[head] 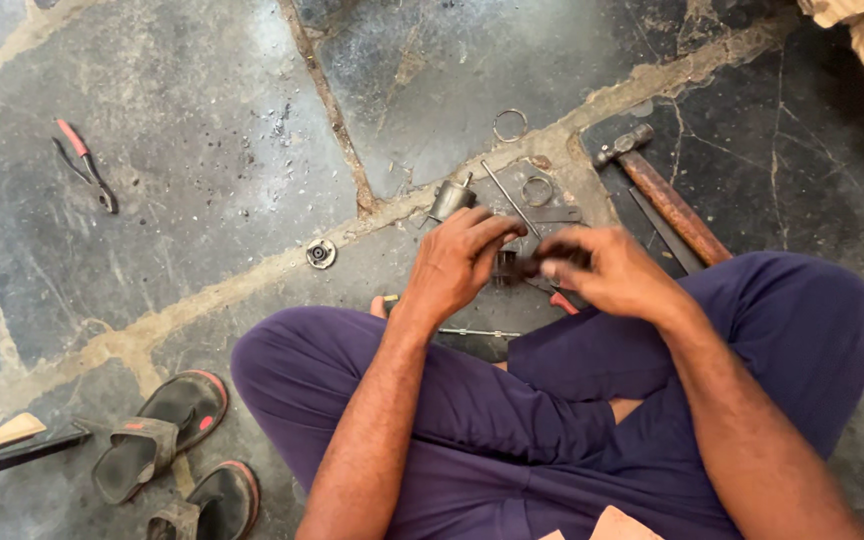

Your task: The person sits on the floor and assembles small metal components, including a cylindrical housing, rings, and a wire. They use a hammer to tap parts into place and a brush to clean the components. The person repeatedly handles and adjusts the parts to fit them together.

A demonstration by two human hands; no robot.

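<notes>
- Sitting cross-legged on a stone floor (202, 200), a person grips a small dark metal part (514, 266) between left hand (459, 262) and right hand (607, 270), above the lap.
- Beyond: metal cylinder (449, 199), hammer (664, 196), wire ring (510, 125).

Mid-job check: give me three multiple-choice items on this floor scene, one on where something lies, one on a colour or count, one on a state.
1. Where does the hammer lie?
A. On the stone floor, on the person's right
B. Beside the sandals
C. Across the person's lap

2. What colour are the pliers' handles?
A. Blue
B. Red
C. Yellow

3. What are the two hands doing?
A. Resting flat on the knees
B. Both working one small dark part
C. Gripping the hammer

Answers:
1 A, its wooden handle runs toward the right knee.
2 B, a red grip shows at far left.
3 B, the left hand and right hand meet on the part.
</notes>
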